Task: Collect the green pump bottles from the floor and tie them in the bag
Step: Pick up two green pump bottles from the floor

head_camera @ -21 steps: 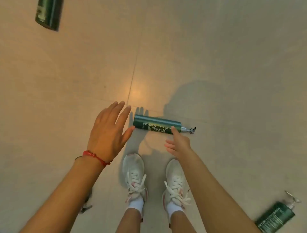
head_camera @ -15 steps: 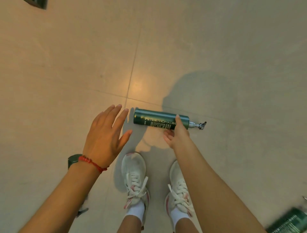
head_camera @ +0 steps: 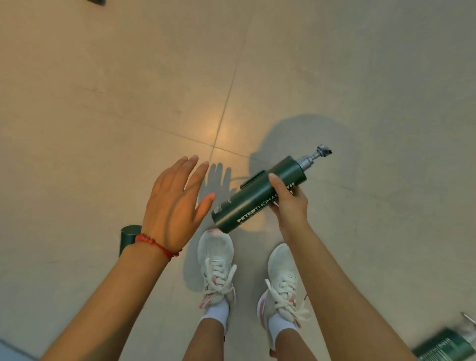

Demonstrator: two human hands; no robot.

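My right hand (head_camera: 289,203) grips a dark green pump bottle (head_camera: 249,203) near its top and holds it tilted above the floor, silver pump pointing up and to the right. My left hand (head_camera: 175,203), with a red bracelet at the wrist, hovers open just left of the bottle's base, fingers spread and not touching it. Another green bottle (head_camera: 129,235) lies on the floor, mostly hidden behind my left wrist. A third green pump bottle (head_camera: 447,345) lies at the bottom right corner, blurred. No bag is in view.
Beige floor tiles (head_camera: 103,116) with grout lines spread all around. My two white sneakers (head_camera: 217,268) stand directly below the held bottle. A dark object (head_camera: 99,2) barely shows at the top left edge.
My right hand has closed around the bottle and lifted it off the floor, tilting the pump end upward. My left hand stayed open beside it.
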